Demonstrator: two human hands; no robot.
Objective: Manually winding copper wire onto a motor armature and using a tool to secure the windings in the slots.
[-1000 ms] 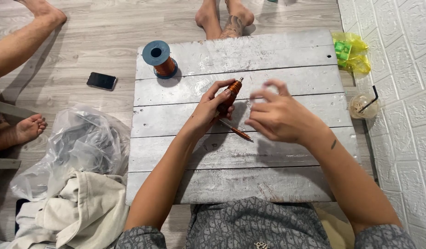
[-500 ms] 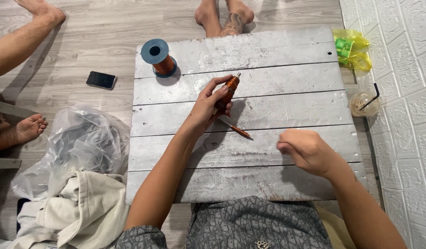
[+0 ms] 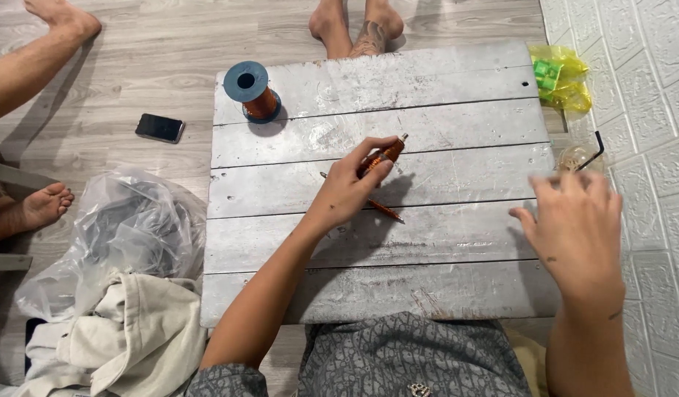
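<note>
Copper-coloured wire, wound into a small coil (image 3: 382, 156), sits pinched between the fingers of the person's left hand (image 3: 350, 192) above the middle of a whitewashed plank board (image 3: 457, 242) laid on the floor. Just below that hand a thin reddish rod (image 3: 376, 207) lies on the planks, partly hidden by the palm. The right hand (image 3: 574, 224) hangs spread and blurred over the board's right edge, fingers wide and holding nothing that can be made out; whether a fine strand runs from it to the coil cannot be told.

At the board's far left corner stands a spool of copper wire with a blue flange (image 3: 252, 92), well apart from both hands. A dark phone (image 3: 160, 128) lies on the wooden floor to the left, near a clear plastic bag (image 3: 126, 235) and a pale cloth (image 3: 126, 345). Another person's bare feet (image 3: 358, 22) rest at the far edge. A yellow packet (image 3: 560, 77) sits beside the tiled wall.

The risk, on this view, is slack: with the right hand so far from the coil, any loose turn could spring off or kink, and the light pinch could let the coil slip.

Half a second ago the right hand was lower and nearer the middle of the board; a second ago it was up against the coil. The left hand has barely shifted.
</note>
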